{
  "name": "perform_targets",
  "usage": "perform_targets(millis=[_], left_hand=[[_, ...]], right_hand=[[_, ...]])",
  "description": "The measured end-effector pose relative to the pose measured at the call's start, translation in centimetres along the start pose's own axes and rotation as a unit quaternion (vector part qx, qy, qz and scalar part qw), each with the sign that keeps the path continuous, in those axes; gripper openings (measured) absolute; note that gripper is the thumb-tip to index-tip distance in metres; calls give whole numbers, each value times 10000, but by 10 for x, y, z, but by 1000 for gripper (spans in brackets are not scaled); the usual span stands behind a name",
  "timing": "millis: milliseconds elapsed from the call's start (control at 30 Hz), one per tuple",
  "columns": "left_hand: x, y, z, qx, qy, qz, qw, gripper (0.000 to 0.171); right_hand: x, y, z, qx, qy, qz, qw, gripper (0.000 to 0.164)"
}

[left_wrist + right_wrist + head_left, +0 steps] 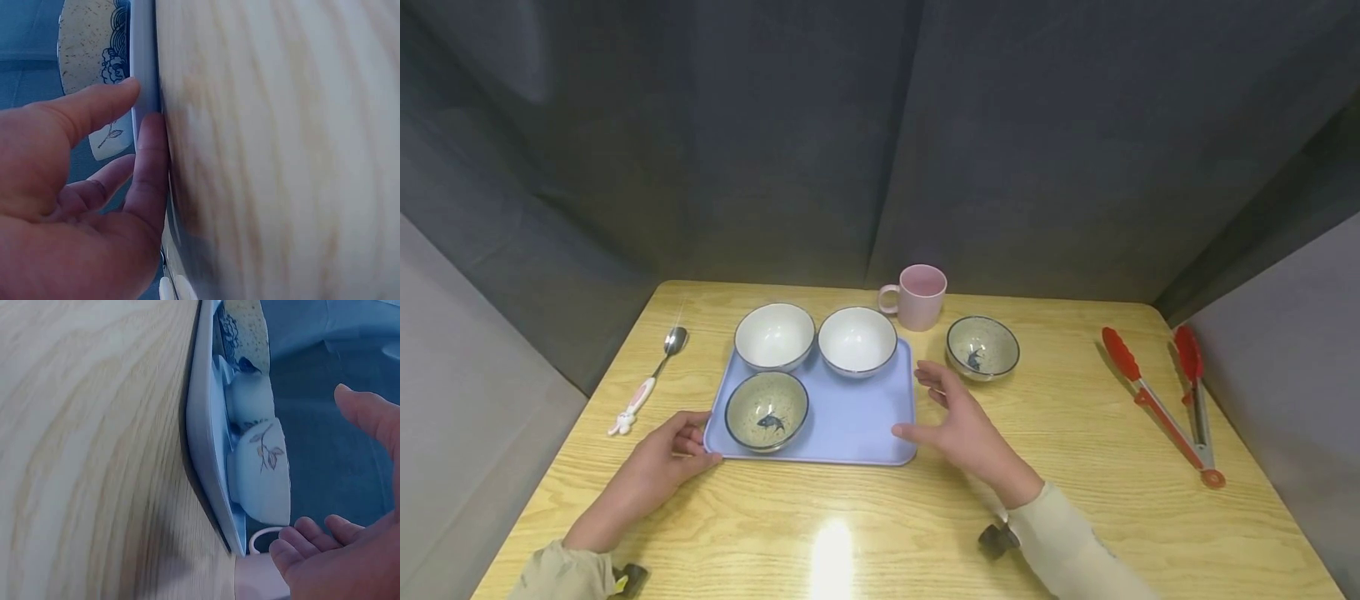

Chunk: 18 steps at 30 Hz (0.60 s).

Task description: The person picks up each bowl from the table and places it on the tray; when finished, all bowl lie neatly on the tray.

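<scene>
A light blue tray [850,427] lies on the wooden table, its near left corner gripped by my left hand [662,458]. In the left wrist view the thumb is at the tray's rim [145,81] and a finger lies low along its side. My right hand [962,425] is spread beside the tray's right edge, holding nothing, thumb apart from the fingers. Two white bowls [775,336] [858,340] stand along the tray's far side. A speckled bowl with a blue fish [767,410] sits at its near left.
Behind the tray stands a pink mug [921,297]. Another speckled fish bowl [982,347] is on the table just beyond my right hand. A spoon with a rabbit handle [643,392] lies at left, spread red tongs [1172,417] at far right. Dark curtain [887,150] backs the table.
</scene>
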<state>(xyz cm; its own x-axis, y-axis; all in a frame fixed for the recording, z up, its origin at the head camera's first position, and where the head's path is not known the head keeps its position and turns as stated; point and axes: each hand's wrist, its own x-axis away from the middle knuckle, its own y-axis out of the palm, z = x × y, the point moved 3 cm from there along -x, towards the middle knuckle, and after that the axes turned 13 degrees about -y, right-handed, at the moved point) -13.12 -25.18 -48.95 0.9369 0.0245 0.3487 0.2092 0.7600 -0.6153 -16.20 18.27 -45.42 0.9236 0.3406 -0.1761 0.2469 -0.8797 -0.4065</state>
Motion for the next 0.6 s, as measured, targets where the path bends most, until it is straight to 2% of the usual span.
perform_targets(millis=[133, 367, 600], left_hand=[[-1, 0, -1, 18, -19, -13, 10000, 71], [-2, 1, -5, 41, 14, -16, 10000, 72], [-3, 1, -5, 30, 6, -35, 10000, 72]], right_hand=[[1, -8, 2, 114, 81, 138, 9998, 104], [4, -24, 7, 346, -101, 518, 9980, 103], [3, -46, 6, 406, -34, 767, 9962, 103]])
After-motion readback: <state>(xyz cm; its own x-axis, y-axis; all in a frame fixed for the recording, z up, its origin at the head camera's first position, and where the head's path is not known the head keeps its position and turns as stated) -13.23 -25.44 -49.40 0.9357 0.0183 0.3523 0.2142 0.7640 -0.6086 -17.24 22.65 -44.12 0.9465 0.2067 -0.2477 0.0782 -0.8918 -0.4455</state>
